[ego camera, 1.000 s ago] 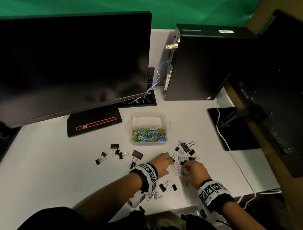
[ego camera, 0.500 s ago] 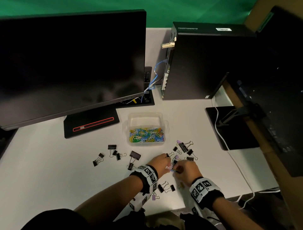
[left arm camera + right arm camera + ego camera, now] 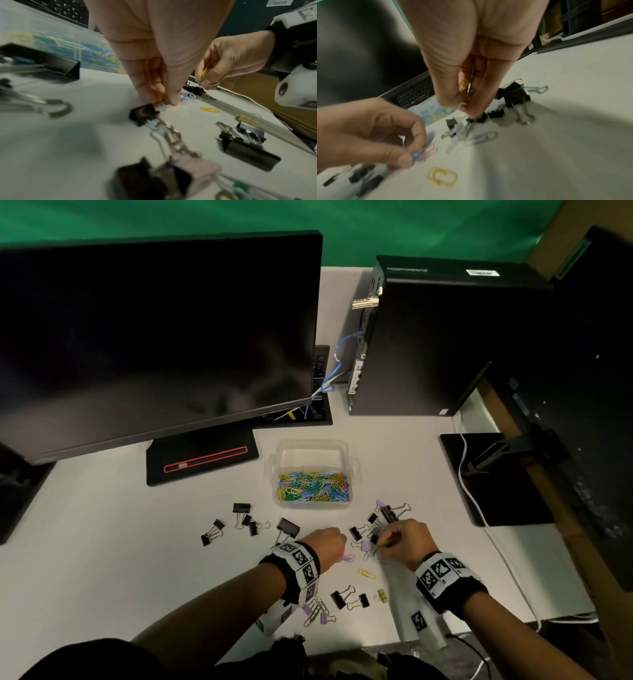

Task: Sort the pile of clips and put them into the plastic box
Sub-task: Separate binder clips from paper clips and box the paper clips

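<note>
A clear plastic box [image 3: 352, 470] behind my hands holds several coloured paper clips [image 3: 313, 487]. My left hand [image 3: 337, 547] pinches a blue paper clip [image 3: 416, 155] against the table, with a pink one [image 3: 347, 558] beside it. My right hand [image 3: 385, 539] grips yellow and green paper clips [image 3: 203, 74], and its fingertips [image 3: 467, 109] are down among a cluster of black binder clips [image 3: 387, 513]. One yellow paper clip [image 3: 366, 573] lies loose between my wrists. Other black binder clips [image 3: 246, 518] are scattered to the left.
A big monitor [image 3: 154, 337] stands at the back left and a computer tower [image 3: 428, 337] at the back right. A black pad [image 3: 507, 494] with a white cable lies to the right. Two black binder clips [image 3: 346, 599] and purple ones [image 3: 318, 613] lie near the table's front edge.
My hands have drawn apart: the right one has shifted right toward the binder-clip cluster, the left one has pulled back a little. The yellow paper clip between them now shows.
</note>
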